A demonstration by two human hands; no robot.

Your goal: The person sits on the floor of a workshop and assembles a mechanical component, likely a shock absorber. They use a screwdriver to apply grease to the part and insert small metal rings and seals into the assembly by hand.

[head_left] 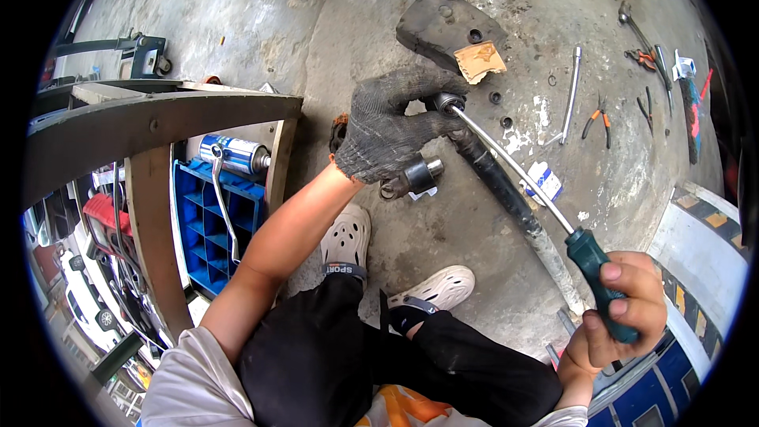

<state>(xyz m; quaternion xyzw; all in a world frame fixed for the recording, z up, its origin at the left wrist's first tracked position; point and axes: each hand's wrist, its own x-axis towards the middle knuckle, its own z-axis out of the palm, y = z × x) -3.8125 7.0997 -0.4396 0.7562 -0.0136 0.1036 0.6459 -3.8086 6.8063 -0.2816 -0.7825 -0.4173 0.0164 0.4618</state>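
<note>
The half-curled, grey-gloved left hand [389,120] pinches the metal ringed end [447,101] of a black tube [501,187], the bare right hand [632,312] closed round a green-handled steel screwdriver [587,261].

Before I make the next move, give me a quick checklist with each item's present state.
1. Left hand holding the ring end of the long rod: ok.
2. Right hand around the handle of the green-handled screwdriver: ok.
3. Screwdriver tip seated: cannot tell; it meets the ring end, but its depth is hidden.
4. Left fingers well away from the tip: not ok; they frame the ring end close beside it.
5. Both hands gloved: not ok; left gloved, right bare.
</note>
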